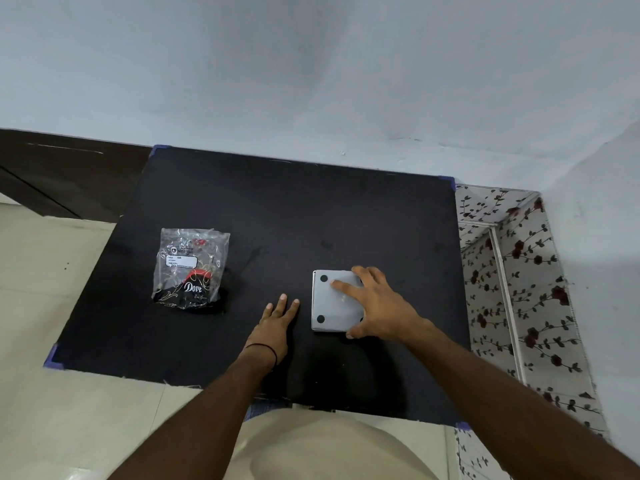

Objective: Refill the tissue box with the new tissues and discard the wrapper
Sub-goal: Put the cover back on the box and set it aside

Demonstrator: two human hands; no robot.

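Now the right hand (pixel 377 306) grips the upside-down tissue box (pixel 327 303) right of centre, likely to open it, while the left hand (pixel 275 322) lies flat, empty.

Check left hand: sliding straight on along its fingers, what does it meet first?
Likely nothing: the left hand lies flat, pointing between the tissue packet and the grey box, close past the box's left edge, onto bare black table up to the wall.
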